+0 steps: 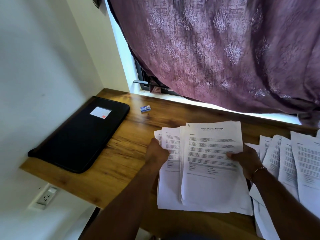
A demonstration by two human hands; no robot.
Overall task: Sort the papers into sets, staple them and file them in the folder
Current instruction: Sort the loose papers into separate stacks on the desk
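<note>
At the wooden desk (pixel 121 151) under a purple curtain (pixel 225 49), left grip (pixel 156 153) and right grip (pixel 245 158) clamp the papers (pixel 211 184).

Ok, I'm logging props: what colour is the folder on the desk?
The flat rectangular folder is black; head view shows it best.

On the desk (pixel 121 153), a stack of papers (pixel 211 161) lies between the left hand (pixel 156 154) and the right hand (pixel 245 160), each holding one side edge. The folder (pixel 81 134) lies well left of the left hand, with a small box (pixel 145 108) behind that hand. Loose sheets (pixel 285 161) fan out just right of the right hand.
</note>
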